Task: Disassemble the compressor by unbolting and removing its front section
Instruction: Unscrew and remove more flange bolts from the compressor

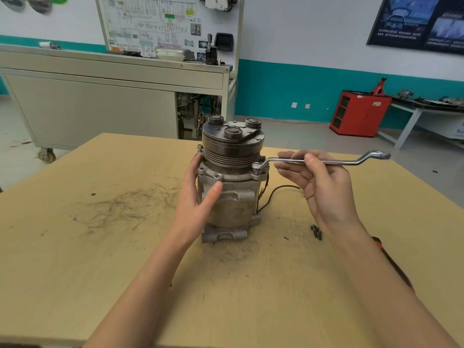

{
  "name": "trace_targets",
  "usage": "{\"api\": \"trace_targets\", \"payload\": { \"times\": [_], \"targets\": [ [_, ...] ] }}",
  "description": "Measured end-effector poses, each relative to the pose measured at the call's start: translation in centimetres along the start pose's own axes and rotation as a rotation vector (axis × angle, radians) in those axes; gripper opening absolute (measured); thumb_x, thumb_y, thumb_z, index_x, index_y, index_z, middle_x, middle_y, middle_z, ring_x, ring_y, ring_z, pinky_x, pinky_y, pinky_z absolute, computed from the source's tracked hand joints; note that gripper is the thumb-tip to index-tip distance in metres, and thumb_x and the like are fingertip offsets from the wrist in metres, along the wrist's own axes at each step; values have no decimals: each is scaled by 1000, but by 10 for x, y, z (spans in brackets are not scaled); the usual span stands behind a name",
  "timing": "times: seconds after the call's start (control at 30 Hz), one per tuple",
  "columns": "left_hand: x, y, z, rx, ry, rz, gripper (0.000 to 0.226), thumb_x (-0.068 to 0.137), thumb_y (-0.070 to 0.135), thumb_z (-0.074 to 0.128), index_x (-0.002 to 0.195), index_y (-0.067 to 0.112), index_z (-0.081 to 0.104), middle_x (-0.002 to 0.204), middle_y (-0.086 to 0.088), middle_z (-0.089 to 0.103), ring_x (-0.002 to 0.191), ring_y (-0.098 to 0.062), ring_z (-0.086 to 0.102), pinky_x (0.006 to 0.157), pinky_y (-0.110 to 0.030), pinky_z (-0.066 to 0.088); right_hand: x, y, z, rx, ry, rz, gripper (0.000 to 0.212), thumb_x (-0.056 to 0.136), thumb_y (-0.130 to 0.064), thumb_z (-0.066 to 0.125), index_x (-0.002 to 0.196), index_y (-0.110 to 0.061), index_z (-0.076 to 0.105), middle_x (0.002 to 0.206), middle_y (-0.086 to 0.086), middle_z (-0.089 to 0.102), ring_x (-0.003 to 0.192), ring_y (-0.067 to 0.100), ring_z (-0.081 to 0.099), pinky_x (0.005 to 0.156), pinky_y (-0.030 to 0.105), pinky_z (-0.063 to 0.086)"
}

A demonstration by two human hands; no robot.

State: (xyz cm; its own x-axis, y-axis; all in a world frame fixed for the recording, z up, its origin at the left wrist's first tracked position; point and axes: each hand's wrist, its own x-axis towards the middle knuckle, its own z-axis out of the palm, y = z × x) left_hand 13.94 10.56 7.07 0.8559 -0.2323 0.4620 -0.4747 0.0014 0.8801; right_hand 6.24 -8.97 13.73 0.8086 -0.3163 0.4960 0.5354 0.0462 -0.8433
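While left hand (198, 194) braces compressor (236, 207), right hand (324, 187) pinches wrench (351, 162)

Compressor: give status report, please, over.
Left hand presses compressor side. Right hand pinches wrench, ring end on right flange bolt. Loose bolts lie clear, nothing blocking.
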Motion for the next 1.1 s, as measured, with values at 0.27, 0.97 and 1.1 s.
{"api": "trace_targets", "payload": {
  "times": [0.27, 0.97, 1.1],
  "targets": [
    [0, -1, 1, 1, 3, 2, 83, 79, 62, 51, 151, 33, 20, 155, 17, 27, 139, 6, 27, 98, 4, 25, -21, 3, 9, -257, -11, -203, 17, 96, -11, 43, 95, -16, 59, 104, 3, 68, 90, 19, 70, 78, 28, 56],
    [0, 1, -1, 49, 7, 6, 81, 81, 61, 51, 151, 33, 20, 155, 20, 26, 139, 7, 25, 102, -1, 23, 70, -4, -13, 316, -34, 266, 26, 102, -16, 33, 87, -10, 53, 63, 4, 65, 45, 9, 54, 41, 15, 43],
    [0, 1, 0, 39, 12, -4, 87, 76, 66, 48, 151, 32, 20, 155, 19, 26, 139, 6, 26, 99, 3, 23, 43, -15, -9, -498, -175, 130, 18, 98, -22, 46, 92, -10, 58, 51, 1, 61, 32, 8, 44, 32, 14, 33]
  ]
}}
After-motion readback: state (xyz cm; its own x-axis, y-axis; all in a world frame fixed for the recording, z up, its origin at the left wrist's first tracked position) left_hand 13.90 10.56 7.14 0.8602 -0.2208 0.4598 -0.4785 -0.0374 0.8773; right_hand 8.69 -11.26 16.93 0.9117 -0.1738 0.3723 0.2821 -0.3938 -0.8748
